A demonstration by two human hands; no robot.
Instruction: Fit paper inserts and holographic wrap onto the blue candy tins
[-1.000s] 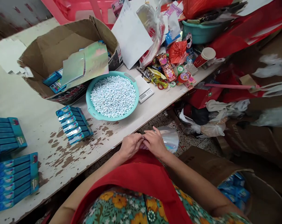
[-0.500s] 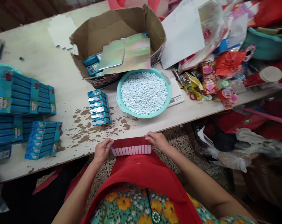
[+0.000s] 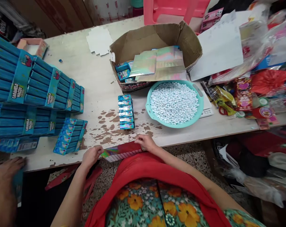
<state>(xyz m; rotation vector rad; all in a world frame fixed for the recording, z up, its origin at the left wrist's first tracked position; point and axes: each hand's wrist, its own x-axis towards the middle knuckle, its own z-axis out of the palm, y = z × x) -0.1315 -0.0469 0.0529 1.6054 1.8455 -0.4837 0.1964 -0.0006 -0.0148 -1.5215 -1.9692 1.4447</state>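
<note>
A red strip with a row of pale pink tabs (image 3: 126,151) is stretched between my hands at the table's front edge, its left part shimmering in colours. My left hand (image 3: 92,156) pinches its left end; my right hand (image 3: 145,142) pinches the right end. Beyond them stands a small stack of blue boxes (image 3: 126,112). To its right is a turquoise bowl (image 3: 176,125) full of small white pieces (image 3: 173,102), on a white scale (image 3: 206,113).
Stacked blue boxes (image 3: 38,78) fill the left side, and another person's hand (image 3: 9,168) is below them. Behind the bowl stands a cardboard box (image 3: 157,34) with shiny sheets. Packets, scissors and plastic bags (image 3: 256,47) crowd the right.
The view has turned leftward, bringing another person's hand into sight. The strip is now tilted, its left end lower, with a colourful shimmer showing. Both my hands still hold it.
</note>
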